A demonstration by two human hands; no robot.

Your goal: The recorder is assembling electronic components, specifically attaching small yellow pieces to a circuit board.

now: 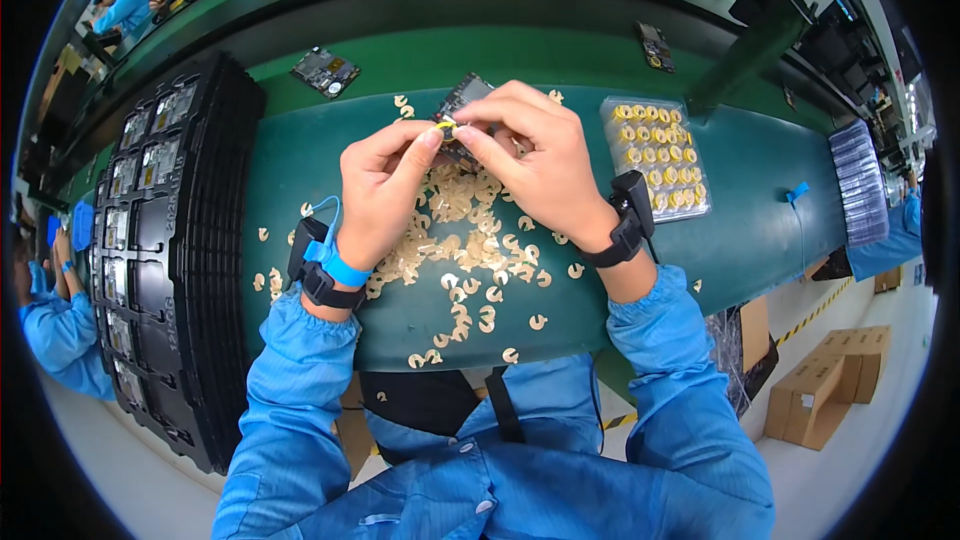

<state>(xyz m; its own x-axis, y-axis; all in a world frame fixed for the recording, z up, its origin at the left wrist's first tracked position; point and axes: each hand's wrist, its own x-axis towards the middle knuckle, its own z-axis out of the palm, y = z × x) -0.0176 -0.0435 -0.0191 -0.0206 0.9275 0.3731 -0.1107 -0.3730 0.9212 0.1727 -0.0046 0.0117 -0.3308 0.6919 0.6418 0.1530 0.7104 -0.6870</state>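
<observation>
Evidently, left hand [382,178] and right hand [540,145] are pinching a yellow-edged piece [446,126], probably light, its edge offering safest hold.

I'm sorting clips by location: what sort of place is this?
Probably an electronics assembly workshop: there are circuit boards on a green workbench, a tall stack of black trays beside it, and other people in blue workwear nearby.
</observation>
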